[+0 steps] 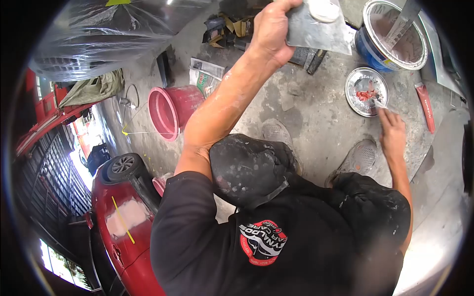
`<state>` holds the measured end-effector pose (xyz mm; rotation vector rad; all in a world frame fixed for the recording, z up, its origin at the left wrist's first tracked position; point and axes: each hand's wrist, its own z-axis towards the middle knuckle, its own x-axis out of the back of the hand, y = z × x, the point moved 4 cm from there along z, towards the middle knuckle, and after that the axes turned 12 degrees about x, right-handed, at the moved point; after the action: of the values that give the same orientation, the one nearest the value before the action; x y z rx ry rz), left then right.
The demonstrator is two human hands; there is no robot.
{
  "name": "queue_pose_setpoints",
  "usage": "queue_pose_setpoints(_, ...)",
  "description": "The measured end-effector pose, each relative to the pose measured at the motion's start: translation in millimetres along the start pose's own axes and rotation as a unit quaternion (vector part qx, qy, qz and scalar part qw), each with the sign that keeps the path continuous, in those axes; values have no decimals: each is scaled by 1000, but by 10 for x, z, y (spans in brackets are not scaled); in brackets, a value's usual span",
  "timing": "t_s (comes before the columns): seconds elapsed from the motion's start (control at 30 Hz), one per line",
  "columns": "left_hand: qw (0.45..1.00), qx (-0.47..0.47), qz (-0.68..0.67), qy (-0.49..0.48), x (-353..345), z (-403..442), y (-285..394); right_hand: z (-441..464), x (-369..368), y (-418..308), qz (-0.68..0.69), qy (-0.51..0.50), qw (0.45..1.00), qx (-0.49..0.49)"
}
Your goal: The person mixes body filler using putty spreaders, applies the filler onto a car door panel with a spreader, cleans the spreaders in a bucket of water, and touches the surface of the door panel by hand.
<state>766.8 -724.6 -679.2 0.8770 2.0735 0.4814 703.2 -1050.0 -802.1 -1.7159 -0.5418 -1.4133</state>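
On the floor (316, 106) stands a blue bucket (370, 52). The left hand (272, 32) grips a flat plate (321, 37) by its edge. A round lid (352, 101) lies near the bucket; the right hand (393, 132), narrowly pinched on a small tool (379, 104), is at its red paste (366, 94)

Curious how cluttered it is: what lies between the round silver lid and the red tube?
Nothing: the head view shows bare grey floor from the round silver lid to the red tube, with the right hand beside that stretch.
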Motion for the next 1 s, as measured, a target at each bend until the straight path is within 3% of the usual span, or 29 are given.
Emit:
queue_pose_setpoints(0.2, 998, 0, 63, 4, -7, 25, -113, 71, -310, -203, -99, -1, 995, -7)
queue_pose_setpoints(0.5, 994, 6, 96, 42, 87, 73, -190, 223, -320, -146, -102, 8, 995, 0)
queue_pose_setpoints(0.83, 996, 11, 89, 11, 81, 129, -187, 223, -251, -201, -95, -50, 994, 15)
queue_pose_setpoints(0.93, 995, -3, 100, -1, 50, 105, -137, 268, 64, -58, -29, -47, 998, -6)
queue_pose_setpoints(0.97, 994, -8, 107, 8, 55, 90, -135, 249, 146, 82, 187, -2, 980, -66)
queue_pose_setpoints(1.0, 994, -12, 105, 6, 67, 95, -155, 243, 248, 202, 391, 43, 911, -122)
